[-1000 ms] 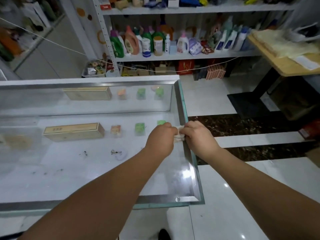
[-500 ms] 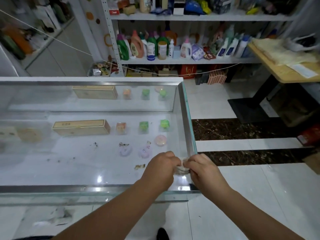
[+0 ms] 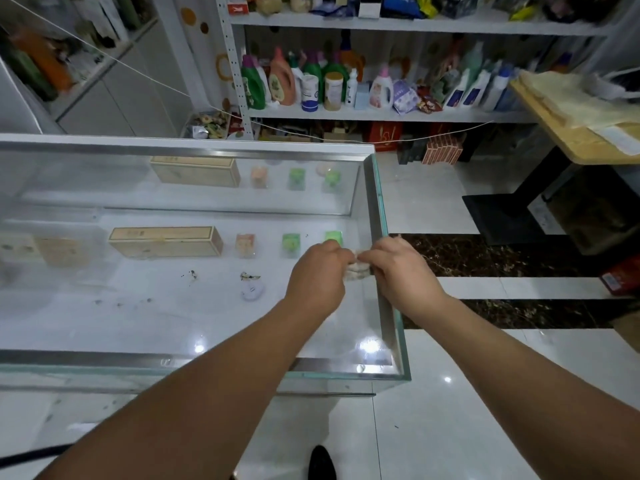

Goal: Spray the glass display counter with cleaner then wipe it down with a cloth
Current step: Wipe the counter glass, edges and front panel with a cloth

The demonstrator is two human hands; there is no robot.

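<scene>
The glass display counter (image 3: 386, 327) fills the left and middle of the head view, with a metal frame and a green-tinted edge. My left hand (image 3: 317, 277) and my right hand (image 3: 398, 268) meet over the counter's right side. Between them both hands grip a small pale bunched cloth (image 3: 356, 270), mostly hidden by the fingers. The cloth sits close to the glass by the right frame; whether it touches I cannot tell. No spray bottle is in my hands.
Inside the counter lie a long tan box (image 3: 166, 241), small green and orange packets (image 3: 291, 242) and bits of debris. Shelves of bottles (image 3: 311, 84) stand behind. A wooden table (image 3: 571, 133) stands at the right over tiled floor.
My hands, still together on the cloth, moved toward the near edge of the glass half a second ago and have now gone back farther up along the right frame.
</scene>
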